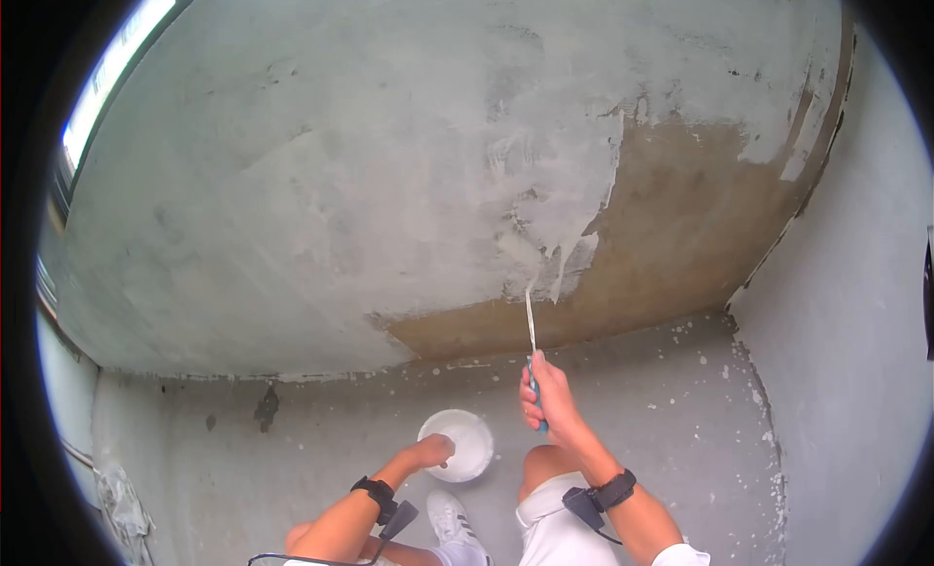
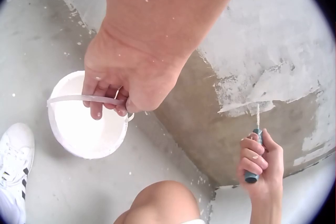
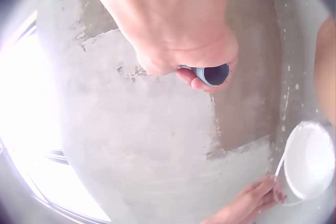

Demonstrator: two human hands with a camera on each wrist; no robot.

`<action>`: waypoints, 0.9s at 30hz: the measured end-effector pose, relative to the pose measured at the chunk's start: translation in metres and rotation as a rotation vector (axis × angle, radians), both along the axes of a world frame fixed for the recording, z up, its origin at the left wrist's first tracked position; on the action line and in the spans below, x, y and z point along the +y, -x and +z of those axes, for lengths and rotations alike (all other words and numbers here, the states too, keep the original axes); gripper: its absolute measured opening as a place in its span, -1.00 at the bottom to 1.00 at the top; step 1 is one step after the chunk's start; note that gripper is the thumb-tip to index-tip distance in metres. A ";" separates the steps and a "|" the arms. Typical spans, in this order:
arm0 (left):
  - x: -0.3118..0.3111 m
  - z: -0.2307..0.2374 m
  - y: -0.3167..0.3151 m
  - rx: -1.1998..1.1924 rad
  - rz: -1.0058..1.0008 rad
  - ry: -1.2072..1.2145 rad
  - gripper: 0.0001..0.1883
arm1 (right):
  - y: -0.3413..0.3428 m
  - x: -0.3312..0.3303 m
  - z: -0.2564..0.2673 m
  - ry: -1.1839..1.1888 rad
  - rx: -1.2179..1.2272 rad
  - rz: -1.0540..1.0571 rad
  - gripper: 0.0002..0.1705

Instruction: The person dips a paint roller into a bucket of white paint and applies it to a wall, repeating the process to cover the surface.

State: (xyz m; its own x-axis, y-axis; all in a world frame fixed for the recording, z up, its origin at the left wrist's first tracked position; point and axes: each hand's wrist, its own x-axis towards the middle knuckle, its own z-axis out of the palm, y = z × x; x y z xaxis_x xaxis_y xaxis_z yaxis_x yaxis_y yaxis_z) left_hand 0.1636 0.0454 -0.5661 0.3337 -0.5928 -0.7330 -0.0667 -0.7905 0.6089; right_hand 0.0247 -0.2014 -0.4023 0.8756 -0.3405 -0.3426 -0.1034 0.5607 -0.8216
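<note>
Fingers wrapped firmly round the scraper [image 1: 531, 325], that's the right hand [image 1: 555, 399], and the left hand [image 1: 429, 453] has the bucket's handle [image 2: 73, 98] hooked in curled fingers. I've got the scraper's long axis running up and away from the right fist, thin blade ahead, tip leaning slightly left in the head view. It's right at the ragged lower edge of the pale coat [image 1: 321, 245] on the wall; whether it actually touches, I can't tell. Brown patch [image 1: 681, 206] spreads mostly to the right of that tip, with a strip running below it. Bucket [image 1: 475, 447] is low and left of the right fist, directly beside the left hand. Right hand's the nearer one to the wall.
</note>
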 end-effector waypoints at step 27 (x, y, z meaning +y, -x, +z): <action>-0.011 0.001 0.002 -0.024 -0.060 0.020 -0.59 | -0.037 0.035 0.060 -0.199 -0.030 -0.091 -0.49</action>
State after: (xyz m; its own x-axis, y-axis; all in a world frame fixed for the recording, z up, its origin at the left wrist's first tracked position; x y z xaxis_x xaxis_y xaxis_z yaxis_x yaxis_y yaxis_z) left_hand 0.1615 0.0347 -0.5646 0.3147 -0.6264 -0.7131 -0.1287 -0.7726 0.6218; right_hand 0.0615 -0.1661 -0.3426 0.8553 -0.3470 -0.3849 -0.0218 0.7180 -0.6957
